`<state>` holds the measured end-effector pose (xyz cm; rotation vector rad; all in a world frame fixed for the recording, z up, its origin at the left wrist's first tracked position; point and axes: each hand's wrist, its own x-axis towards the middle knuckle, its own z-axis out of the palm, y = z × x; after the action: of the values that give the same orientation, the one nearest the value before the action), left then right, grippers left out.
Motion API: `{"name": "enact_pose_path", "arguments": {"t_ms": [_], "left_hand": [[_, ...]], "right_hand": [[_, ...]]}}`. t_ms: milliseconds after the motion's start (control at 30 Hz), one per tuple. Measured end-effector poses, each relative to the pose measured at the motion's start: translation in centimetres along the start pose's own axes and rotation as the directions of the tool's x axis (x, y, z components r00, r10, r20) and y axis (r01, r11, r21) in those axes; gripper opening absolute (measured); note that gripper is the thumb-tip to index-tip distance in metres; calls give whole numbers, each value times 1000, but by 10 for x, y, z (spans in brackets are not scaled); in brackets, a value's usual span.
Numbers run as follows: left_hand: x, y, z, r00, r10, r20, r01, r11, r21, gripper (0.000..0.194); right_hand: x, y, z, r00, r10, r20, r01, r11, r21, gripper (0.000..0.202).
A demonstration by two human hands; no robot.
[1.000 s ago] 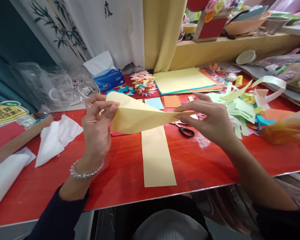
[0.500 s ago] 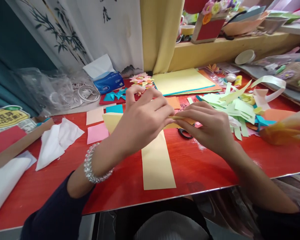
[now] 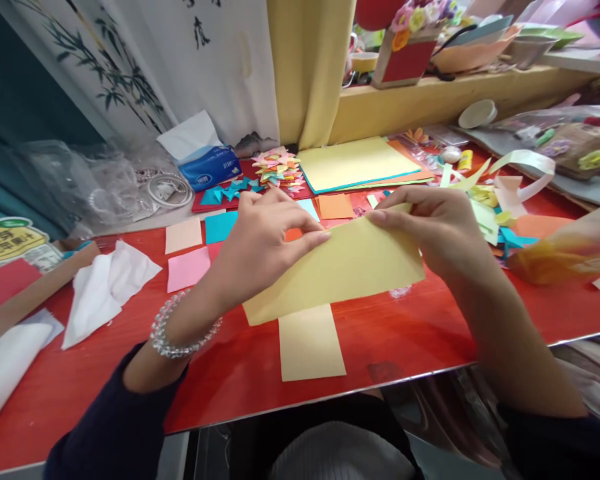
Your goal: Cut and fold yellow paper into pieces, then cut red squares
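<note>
Both of my hands hold a strip of yellow paper (image 3: pixel 340 267) tilted above the table, its broad face toward me. My left hand (image 3: pixel 267 243) pinches the upper edge between thumb and fingers, a clear bead bracelet (image 3: pixel 167 327) on that wrist. At the strip's upper right, my right hand (image 3: pixel 437 230) grips it with the thumb in front and the fingers behind. Below it, a second yellow paper strip (image 3: pixel 313 350) lies flat on the red table, its upper part hidden. Pink (image 3: pixel 189 269), blue (image 3: pixel 220 227) and orange (image 3: pixel 335 207) paper squares lie beyond my hands.
Stacked coloured sheets (image 3: pixel 360 163) and a pile of small folded paper pieces (image 3: pixel 279 167) stand at the back. Cut green strips (image 3: pixel 485 220) lie at the right. A blue tissue pack (image 3: pixel 210 167), crumpled tissue (image 3: pixel 110 287) and a cardboard piece (image 3: pixel 45 293) are on the left.
The held yellow strip was seen nearly edge-on with both hands close together; now its face is turned toward me. My hands have moved apart along its upper edge.
</note>
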<state>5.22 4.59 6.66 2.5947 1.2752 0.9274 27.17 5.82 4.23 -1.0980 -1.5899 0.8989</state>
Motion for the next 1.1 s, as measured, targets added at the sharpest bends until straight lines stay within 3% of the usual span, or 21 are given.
{"name": "enact_pose_path", "arguments": {"t_ms": [167, 367, 467, 533, 567, 600, 633, 667, 733, 800, 933, 1100], "left_hand": [[-3, -20, -11, 974, -163, 160, 188, 970, -156, 19], [-1, -38, -31, 858, -335, 391, 425, 889, -170, 19], [-3, -55, -49, 770, -287, 569, 396, 915, -74, 20], [-6, -65, -59, 654, -231, 720, 337, 941, -4, 18], [-7, -68, -62, 618, -218, 755, 318, 948, 14, 18], [-7, -68, -62, 613, -211, 761, 312, 950, 13, 18], [-6, -65, -58, 644, -207, 736, 324, 946, -17, 19], [-4, -60, -53, 736, -214, 642, 341, 937, -78, 20], [1, -41, -34, 857, -277, 435, 384, 905, -180, 24], [5, -20, -14, 913, -232, 335, 331, 902, -276, 25], [7, 5, 10, 920, -166, 354, 300, 881, -367, 19], [4, 1, 10, 888, -243, 389, 388, 850, -355, 23]], "right_hand": [[15, 10, -22, 968, 246, 55, -249, 966, 64, 13], [26, 15, -34, 919, 387, 74, -391, 919, 50, 15], [30, 18, -38, 898, 434, 76, -436, 900, 8, 18], [31, 19, -38, 877, 470, 103, -471, 882, -12, 19], [31, 19, -36, 866, 482, 130, -485, 875, -15, 20], [30, 19, -33, 856, 487, 171, -493, 870, -11, 20], [28, 18, -28, 848, 482, 221, -496, 868, 7, 19], [26, 17, -23, 837, 471, 278, -498, 867, 32, 18], [20, 13, -10, 822, 427, 377, -495, 863, 102, 17], [13, 10, 2, 817, 378, 435, -476, 868, 139, 16], [4, 7, 13, 819, 341, 461, -453, 878, 155, 13], [4, 6, 14, 815, 365, 450, -476, 865, 160, 15]]}}
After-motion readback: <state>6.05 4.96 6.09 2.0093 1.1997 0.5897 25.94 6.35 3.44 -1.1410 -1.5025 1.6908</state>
